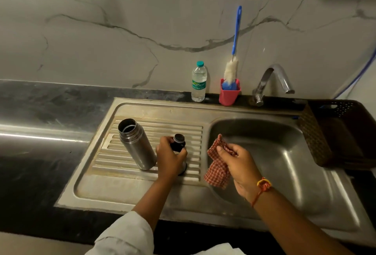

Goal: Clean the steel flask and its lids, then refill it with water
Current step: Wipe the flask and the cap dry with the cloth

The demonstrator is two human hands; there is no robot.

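Note:
The steel flask (136,143) stands upright and uncapped on the ribbed drainboard (154,128) left of the sink basin. Just right of it, my left hand (169,158) grips a small black inner lid (178,142) held above the drainboard. A steel piece, possibly the outer cap (184,168), peeks out under that hand and is mostly hidden. My right hand (240,165) holds a red checked cloth (216,165) over the left edge of the basin (284,153).
A plastic water bottle (199,81), a pink holder (229,94) with a blue-handled bottle brush (236,36) and the tap (272,80) line the back edge. A dark brown basket (317,138) sits on the sink's right side. Dark countertop (40,112) extends left.

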